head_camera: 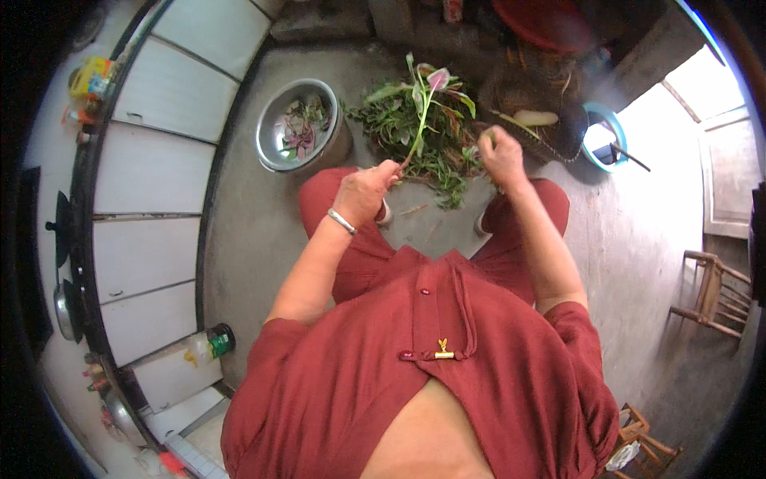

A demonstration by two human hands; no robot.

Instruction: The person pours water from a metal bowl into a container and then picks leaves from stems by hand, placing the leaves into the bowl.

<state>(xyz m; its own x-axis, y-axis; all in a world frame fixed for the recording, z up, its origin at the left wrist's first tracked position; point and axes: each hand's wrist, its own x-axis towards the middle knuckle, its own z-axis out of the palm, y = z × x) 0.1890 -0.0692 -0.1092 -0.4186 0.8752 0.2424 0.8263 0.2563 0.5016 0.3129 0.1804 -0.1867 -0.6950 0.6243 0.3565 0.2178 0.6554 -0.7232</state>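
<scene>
My left hand [366, 191], with a silver bangle at its wrist, grips the lower stem of a leafy plant stalk [425, 111]. The stalk tilts up and away, with green leaves and one pink-centred leaf near its top. My right hand [501, 157] is raised to the right of the stalk, its fingers curled in. A bit of green shows by those fingers, but I cannot tell whether it is held. Beyond and below both hands, a heap of leafy green stems [392, 123] lies on the concrete floor.
A metal basin [263, 146] left of the heap holds some green and purple leaves. Right of the heap are a pale elongated vegetable [535, 118] and a blue-rimmed basin [622, 135] with a dark stick across its rim. White cabinets [158, 167] line the left; a wooden chair [709, 293] stands right.
</scene>
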